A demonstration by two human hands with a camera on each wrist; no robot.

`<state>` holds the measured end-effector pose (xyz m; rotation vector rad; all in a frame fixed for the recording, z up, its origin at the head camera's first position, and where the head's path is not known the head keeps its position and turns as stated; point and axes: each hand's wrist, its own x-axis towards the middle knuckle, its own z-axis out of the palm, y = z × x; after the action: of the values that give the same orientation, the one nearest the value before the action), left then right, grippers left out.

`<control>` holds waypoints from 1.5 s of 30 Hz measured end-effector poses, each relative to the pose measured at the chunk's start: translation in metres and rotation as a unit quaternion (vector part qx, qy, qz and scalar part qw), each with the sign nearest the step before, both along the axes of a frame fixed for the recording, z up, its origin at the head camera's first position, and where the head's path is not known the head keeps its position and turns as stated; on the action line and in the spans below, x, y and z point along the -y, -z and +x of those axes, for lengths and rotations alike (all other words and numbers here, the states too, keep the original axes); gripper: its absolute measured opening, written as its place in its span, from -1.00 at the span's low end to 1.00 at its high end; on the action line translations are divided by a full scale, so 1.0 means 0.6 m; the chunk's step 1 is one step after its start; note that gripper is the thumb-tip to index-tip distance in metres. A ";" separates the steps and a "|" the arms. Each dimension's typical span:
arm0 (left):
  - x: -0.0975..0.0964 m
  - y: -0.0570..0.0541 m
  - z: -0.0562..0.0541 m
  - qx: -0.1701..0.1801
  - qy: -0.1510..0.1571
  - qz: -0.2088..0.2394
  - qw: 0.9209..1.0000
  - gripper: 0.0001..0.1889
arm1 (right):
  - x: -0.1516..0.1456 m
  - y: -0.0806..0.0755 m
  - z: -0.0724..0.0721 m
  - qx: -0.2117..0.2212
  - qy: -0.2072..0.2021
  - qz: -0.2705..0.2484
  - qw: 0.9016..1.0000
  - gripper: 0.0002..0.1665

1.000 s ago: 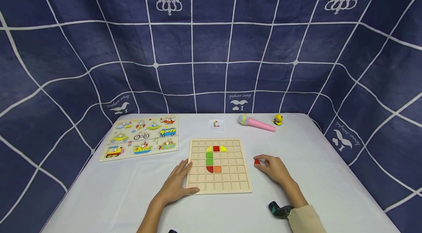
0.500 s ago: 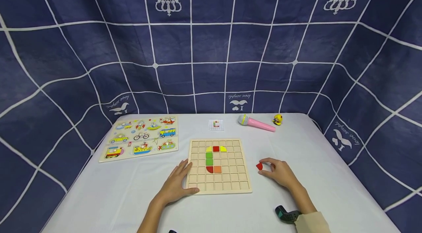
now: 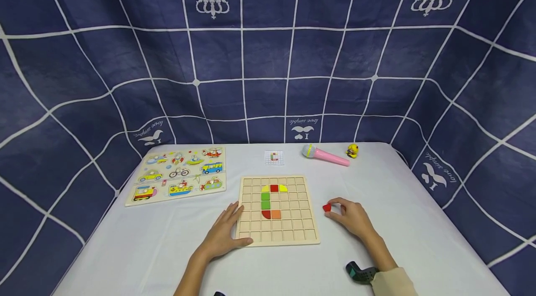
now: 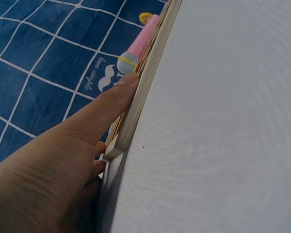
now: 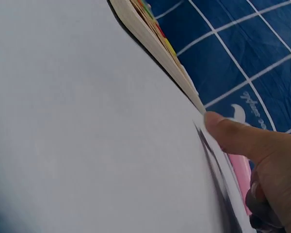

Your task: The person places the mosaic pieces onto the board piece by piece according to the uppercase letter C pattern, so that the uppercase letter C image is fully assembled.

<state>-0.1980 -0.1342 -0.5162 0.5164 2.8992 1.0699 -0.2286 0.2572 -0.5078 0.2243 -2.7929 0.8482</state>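
In the head view, my right hand [image 3: 353,218] pinches a small red puzzle piece [image 3: 327,208] between thumb and fingertips, just right of a wooden grid board [image 3: 293,231]. The right wrist view shows the thumb, but the piece is hidden there. My left hand [image 3: 221,235] rests on the board's near left corner, fingers extended along the left edge and thumb [image 4: 114,99] on the near rim. Yellow, red, green and orange pieces sit in the grid. They include two green squares [image 3: 265,200], a dark red rounded piece [image 3: 266,214] and an orange square [image 3: 276,214].
A small card with a coloured grid pattern [image 3: 274,158] lies behind the board. A pink toy microphone [image 3: 331,157] and a yellow figurine [image 3: 352,151] are at the back right. A vehicle peg puzzle [image 3: 171,189] lies at the left. Blue checked cloth [image 3: 268,54] surrounds the table.
My right hand shifted right and nearer with the red piece, then slightly back left. The piece has turned between its fingertips. My left hand has stayed on the board.
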 end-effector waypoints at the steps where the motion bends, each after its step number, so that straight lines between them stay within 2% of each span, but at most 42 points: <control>1: 0.000 0.000 0.000 0.000 0.000 0.001 1.000 0.06 | 0.006 -0.002 0.000 -0.007 0.002 0.002 1.000 -0.55; 8: -0.002 -0.001 0.001 -0.007 0.003 0.005 1.000 0.05 | 0.075 -0.019 0.012 -0.075 0.008 0.022 0.997 -0.53; 13: -0.005 -0.001 0.001 -0.008 0.002 0.001 1.000 0.05 | 0.127 -0.018 0.022 -0.126 0.007 0.034 0.991 -0.53; 18: -0.004 -0.004 0.000 -0.002 0.000 0.002 1.000 0.06 | 0.168 -0.012 0.023 -0.154 0.002 0.037 0.987 -0.55; 26: -0.005 -0.003 0.001 -0.001 0.005 0.001 1.000 0.07 | 0.199 -0.002 0.026 -0.142 0.004 0.045 0.989 -0.54; 31: -0.005 -0.004 0.003 -0.002 0.004 0.001 1.000 0.07 | 0.201 0.004 0.027 -0.128 0.001 0.045 0.991 -0.53; 45: -0.008 -0.003 0.004 -0.001 0.003 0.000 1.000 0.06 | 0.198 0.009 0.028 -0.131 0.005 0.055 0.990 -0.48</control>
<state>-0.1958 -0.1295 -0.5146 0.5266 2.8982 1.0689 -0.2119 0.1383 -0.5134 0.3143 -2.5927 0.6121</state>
